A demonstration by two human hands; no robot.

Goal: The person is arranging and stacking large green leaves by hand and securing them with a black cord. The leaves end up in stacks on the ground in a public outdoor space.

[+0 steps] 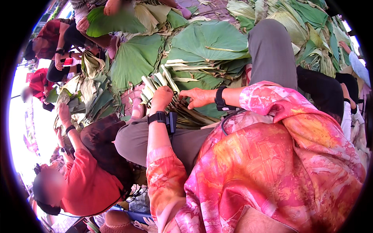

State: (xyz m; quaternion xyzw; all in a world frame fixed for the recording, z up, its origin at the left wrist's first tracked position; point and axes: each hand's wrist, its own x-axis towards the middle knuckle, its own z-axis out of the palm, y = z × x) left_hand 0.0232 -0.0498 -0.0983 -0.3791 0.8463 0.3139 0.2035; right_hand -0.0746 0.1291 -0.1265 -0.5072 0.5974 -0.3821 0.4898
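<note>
My left hand (161,96) is closed around a bundle of pale, folded leaf strips (149,84), their cream and green ends fanning out above the fist. The bundle's thin brownish tails run down to the right, over my lap. Close to the bundle's right side, my right hand (198,97) has its fingers apart and bent, the index pointing at the left hand. Whether its fingertips touch the strips is hard to make out. Beyond both hands lies a stack of big folded green leaves (210,42), with another broad green leaf (136,60) to its left.
My bent knee (272,42) rises right of the leaf stack. More leaf piles lie at far right (303,27) and at left (91,93). A co-worker in a red shirt (91,186) sits close on my left. Another person holds a green leaf (112,21) at the far side.
</note>
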